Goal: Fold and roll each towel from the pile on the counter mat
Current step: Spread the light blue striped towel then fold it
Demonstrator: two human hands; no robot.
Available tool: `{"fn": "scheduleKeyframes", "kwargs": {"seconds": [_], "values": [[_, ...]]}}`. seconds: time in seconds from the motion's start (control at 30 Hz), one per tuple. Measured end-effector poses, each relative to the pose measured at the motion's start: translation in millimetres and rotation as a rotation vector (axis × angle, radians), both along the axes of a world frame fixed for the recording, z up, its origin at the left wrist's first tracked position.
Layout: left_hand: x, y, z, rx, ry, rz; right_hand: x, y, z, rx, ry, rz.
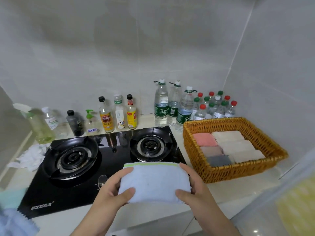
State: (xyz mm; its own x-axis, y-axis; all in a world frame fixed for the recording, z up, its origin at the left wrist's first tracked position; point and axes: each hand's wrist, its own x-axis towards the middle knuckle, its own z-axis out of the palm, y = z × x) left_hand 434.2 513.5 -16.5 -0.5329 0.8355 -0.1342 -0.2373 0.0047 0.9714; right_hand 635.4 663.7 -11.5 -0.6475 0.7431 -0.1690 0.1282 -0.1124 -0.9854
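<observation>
Lower centre of frame: pale blue towel point(153, 181), folded into a thick oblong bundle. Long axis runs left to right across the frame. A green stripe runs along its far edge, which points toward the upper frame. The near edge faces the person.

Left grip point(110, 189): clamped on the towel's left end, thumb on the near side, fingers curled over the far side.

Right grip point(194, 186): clamped on the towel's right end in the same way, thumb near, fingers far.

The towel lies between the two grips and spans the gap from one palm to the other. It sits over the front right part of the black gas stove point(68, 193). Whether it touches the glass or is lifted clear, cannot tell.

Right of the towel, on the pale table point(238, 189): a wicker basket point(213, 174), just beside the right grip. It holds rolled towels point(204, 139) in pink, cream, brown and grey, packed side by side.

Upper frame, along the wall: sauce bottles point(106, 116) behind the stove, and water bottles point(161, 106) behind the basket.

Left edge: a crumpled white cloth point(32, 155) touches the stove's left side.

Lower left corner: blurred blue fabric point(15, 222).
</observation>
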Motion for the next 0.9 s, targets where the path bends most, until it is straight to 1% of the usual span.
{"fn": "scheduleKeyframes", "kwargs": {"seconds": [0.17,0.27,0.4,0.57,0.7,0.9], "values": [[9,46,-5,-0.03,0.025,-0.052,16,46,-4,-0.022,-0.001,0.0],[14,81,-14,-0.037,0.033,-0.035,21,80,-7,-0.024,-0.037,-0.024],[18,131,-27,-0.056,0.033,-0.006,25,126,-9,0.002,-0.061,-0.004],[25,182,-32,-0.053,0.089,0.034,22,182,-17,-0.021,-0.089,-0.019],[26,213,-40,-0.024,0.092,0.067,22,219,-20,-0.011,-0.123,-0.002],[34,252,-40,-0.045,0.09,0.055,28,259,-18,-0.008,-0.147,0.048]]}}
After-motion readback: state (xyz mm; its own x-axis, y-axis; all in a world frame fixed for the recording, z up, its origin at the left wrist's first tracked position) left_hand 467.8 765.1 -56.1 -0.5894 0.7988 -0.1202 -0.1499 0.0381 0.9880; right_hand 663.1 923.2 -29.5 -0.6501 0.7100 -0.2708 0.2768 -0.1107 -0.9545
